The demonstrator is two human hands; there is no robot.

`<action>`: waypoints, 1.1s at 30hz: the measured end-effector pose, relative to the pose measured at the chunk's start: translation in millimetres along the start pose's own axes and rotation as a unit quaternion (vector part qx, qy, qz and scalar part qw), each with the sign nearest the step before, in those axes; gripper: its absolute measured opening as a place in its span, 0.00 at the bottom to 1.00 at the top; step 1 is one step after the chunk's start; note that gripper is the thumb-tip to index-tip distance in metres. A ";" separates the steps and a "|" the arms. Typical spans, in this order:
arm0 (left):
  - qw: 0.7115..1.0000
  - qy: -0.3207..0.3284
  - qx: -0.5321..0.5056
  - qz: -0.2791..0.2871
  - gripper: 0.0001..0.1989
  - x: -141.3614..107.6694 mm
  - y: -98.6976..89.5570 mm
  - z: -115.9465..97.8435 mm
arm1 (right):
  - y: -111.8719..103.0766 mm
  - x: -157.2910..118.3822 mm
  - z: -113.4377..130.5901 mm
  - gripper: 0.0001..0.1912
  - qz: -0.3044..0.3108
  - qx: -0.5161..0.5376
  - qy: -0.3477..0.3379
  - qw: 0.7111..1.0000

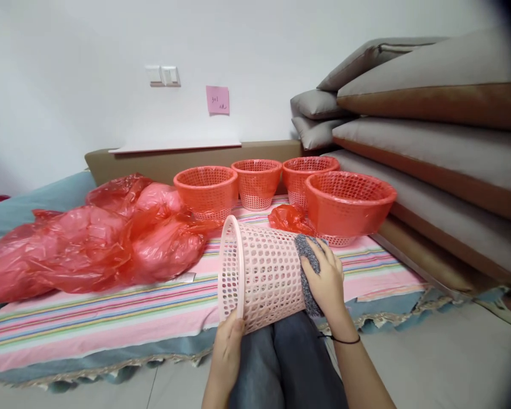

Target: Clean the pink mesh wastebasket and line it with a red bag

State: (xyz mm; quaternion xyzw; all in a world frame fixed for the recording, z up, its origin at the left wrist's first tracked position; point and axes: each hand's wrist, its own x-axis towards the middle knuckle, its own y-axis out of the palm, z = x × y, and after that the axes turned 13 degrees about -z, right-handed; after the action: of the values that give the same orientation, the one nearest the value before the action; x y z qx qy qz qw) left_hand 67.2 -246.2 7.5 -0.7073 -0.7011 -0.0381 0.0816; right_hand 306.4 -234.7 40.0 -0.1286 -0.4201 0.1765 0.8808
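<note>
A pale pink perforated plastic wastebasket (272,270) lies on its side above my knees, its open rim facing left. My left hand (227,341) grips the lower part of that rim, thumb outside. Under my right hand (326,275) is a dark grey cloth (309,284), pressed against the basket's base end at the right. The right fingers curl over the cloth. Part of the cloth is hidden behind the hand.
Several baskets with red plastic over them, such as the right one (344,210), stand on the striped cloth (111,318). Red plastic bags (89,244) with pink contents lie at left, a small crumpled red bag (292,218) in the middle. Grey-brown cushions (430,136) are stacked at right.
</note>
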 end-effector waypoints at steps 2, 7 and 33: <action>1.000 0.011 0.006 0.007 0.33 1.7 0.0 -4.0 | -0.6 -3.2 -1.9 0.23 -0.005 0.002 -0.003 1.000; 0.999 0.018 0.018 0.028 0.31 2.4 -4.6 -16.4 | 0.6 -8.1 0.1 0.23 -0.018 -0.006 -0.006 1.000; 0.986 0.047 0.068 -0.141 0.27 -23.3 32.6 -55.5 | -38.7 -73.9 98.1 0.27 0.071 0.125 -0.176 0.974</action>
State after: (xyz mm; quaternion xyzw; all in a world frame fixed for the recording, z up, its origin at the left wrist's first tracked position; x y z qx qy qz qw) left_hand 102.8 -278.6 56.2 -0.5913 -0.7904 -0.0349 0.1563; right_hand 194.0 -293.0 63.4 -0.0141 -0.5329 0.3093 0.7875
